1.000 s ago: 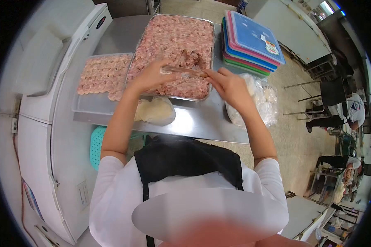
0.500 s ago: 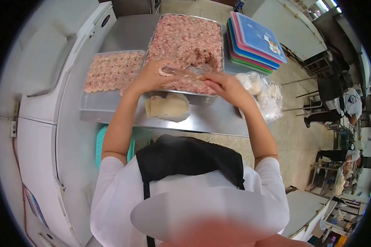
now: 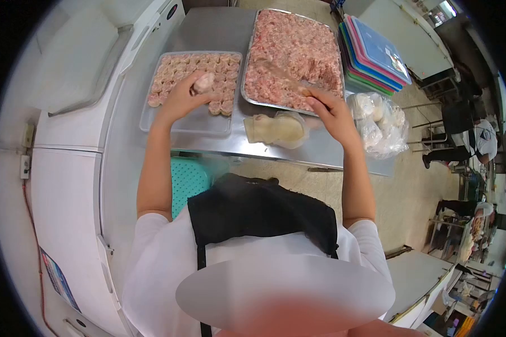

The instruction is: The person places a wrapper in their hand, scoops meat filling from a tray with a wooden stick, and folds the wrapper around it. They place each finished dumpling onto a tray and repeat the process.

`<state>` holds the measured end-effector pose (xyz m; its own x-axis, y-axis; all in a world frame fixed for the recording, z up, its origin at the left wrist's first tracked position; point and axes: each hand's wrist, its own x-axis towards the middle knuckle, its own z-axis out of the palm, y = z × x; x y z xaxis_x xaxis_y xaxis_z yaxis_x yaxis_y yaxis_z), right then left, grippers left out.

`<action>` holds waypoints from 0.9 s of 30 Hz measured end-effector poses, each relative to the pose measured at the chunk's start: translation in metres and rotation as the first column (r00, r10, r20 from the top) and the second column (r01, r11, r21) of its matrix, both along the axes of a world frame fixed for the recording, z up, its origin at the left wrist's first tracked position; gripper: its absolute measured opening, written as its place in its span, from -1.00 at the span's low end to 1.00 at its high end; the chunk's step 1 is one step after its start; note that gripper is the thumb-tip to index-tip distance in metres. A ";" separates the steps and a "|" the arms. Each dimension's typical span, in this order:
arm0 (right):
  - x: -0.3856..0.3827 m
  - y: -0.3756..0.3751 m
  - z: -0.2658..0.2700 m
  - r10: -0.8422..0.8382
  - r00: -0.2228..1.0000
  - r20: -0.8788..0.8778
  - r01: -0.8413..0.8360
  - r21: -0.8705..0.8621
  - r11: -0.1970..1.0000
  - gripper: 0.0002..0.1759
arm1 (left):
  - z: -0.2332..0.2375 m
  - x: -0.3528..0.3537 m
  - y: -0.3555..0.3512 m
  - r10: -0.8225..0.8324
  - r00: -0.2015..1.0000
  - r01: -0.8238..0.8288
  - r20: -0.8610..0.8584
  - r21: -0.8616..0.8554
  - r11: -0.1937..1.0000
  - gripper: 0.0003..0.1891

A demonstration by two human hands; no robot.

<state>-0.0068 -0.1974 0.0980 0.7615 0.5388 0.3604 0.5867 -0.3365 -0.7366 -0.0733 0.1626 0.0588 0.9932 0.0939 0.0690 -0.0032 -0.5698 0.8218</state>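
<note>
My left hand (image 3: 181,100) is closed around a filled dumpling (image 3: 204,83), with the pale top showing between thumb and fingers. It hovers over a clear plastic tray (image 3: 191,126) in which rows of small meat dumplings (image 3: 177,68) stand close together. A flat spatula (image 3: 285,76), blurred by motion, is in my right hand (image 3: 333,115), its blade over the ground meat (image 3: 295,42). The meat fills a large metal tray (image 3: 281,105), lower toward the near right corner. Between my hands, a stack of thin yellowish wrappers (image 3: 275,129) lies on the steel table.
Coloured plastic lids (image 3: 376,48) are stacked right of the meat tray. Bags of pale round items (image 3: 376,123) sit at the table's right end. A turquoise basket (image 3: 188,180) is below the near edge, a white freezer (image 3: 67,213) at left. Other people stand far right.
My left hand has moved left, away from the meat tray, carrying the dumpling over the plastic tray. The right hand and spatula have separated from it. The whole view has shifted.
</note>
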 end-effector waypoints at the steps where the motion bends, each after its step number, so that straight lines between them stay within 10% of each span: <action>1: -0.006 -0.003 -0.004 -0.068 0.991 -0.113 0.069 0.002 0.998 -0.70 | -0.028 -0.002 0.019 -0.004 0.999 0.002 0.040 0.034 0.999 -0.40; 5: -0.032 -0.020 -0.031 -0.229 0.881 -0.413 0.272 0.048 0.961 -0.68 | -0.109 -0.016 0.045 0.006 0.972 -0.092 0.234 0.357 0.930 -0.31; 8: -0.055 -0.029 -0.045 -0.313 0.809 -0.498 0.390 0.055 0.919 -0.67 | -0.103 -0.021 0.026 0.129 0.990 -0.112 -0.051 0.261 0.959 -0.19; 14: -0.078 -0.045 -0.042 -0.349 0.766 -0.540 0.460 0.081 0.884 -0.67 | -0.108 -0.012 0.005 0.070 0.993 -0.094 0.094 0.284 0.954 0.01; 27: -0.021 -0.056 -0.043 -0.286 0.809 -0.514 0.341 0.013 0.940 -0.62 | -0.078 -0.006 -0.017 0.012 1.000 -0.016 0.012 0.403 0.915 -0.32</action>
